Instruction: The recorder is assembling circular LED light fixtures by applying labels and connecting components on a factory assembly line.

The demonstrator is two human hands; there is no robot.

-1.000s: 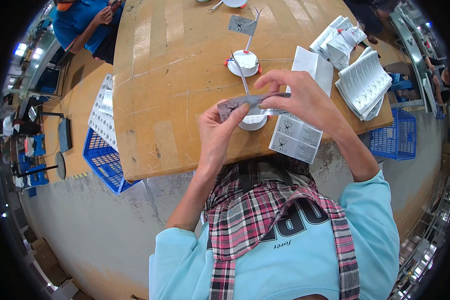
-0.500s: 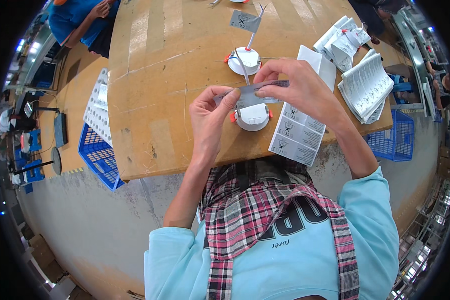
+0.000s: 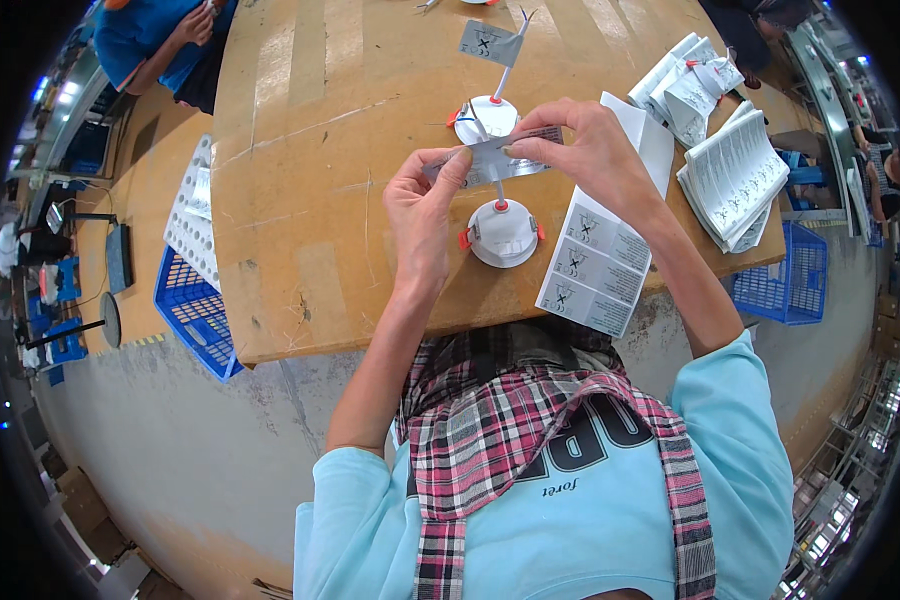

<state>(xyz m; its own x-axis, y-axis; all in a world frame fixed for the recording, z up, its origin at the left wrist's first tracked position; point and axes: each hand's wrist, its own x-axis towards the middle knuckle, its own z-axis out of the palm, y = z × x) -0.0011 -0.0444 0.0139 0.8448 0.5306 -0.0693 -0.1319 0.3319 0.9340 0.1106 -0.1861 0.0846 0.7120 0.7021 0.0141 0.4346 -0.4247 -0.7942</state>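
Between my hands a silver label (image 3: 490,160) is stretched out across the white cable of a round downlight (image 3: 504,238), which lies near the table's front edge. My left hand (image 3: 422,205) pinches the label's left end between thumb and fingers. Its right part is pinched by my right hand (image 3: 580,150). Just beyond them lies a second downlight (image 3: 486,119) with red clips; a folded silver label (image 3: 490,43) sticks out from its cable like a flag. The sheet of labels (image 3: 595,262) lies by my right forearm and overhangs the front edge.
Stacks of printed leaflets (image 3: 735,175) and a crumpled pile of papers (image 3: 688,90) lie on the table's right side. Blue crates (image 3: 198,315) stand at floor level on both sides, the left one under a white perforated tray (image 3: 198,215). A person in blue (image 3: 155,45) is at the far left.
Both hands have moved slightly away from me with the label, up along the cable. More of the near downlight now shows, including the red ring at its cable entry.
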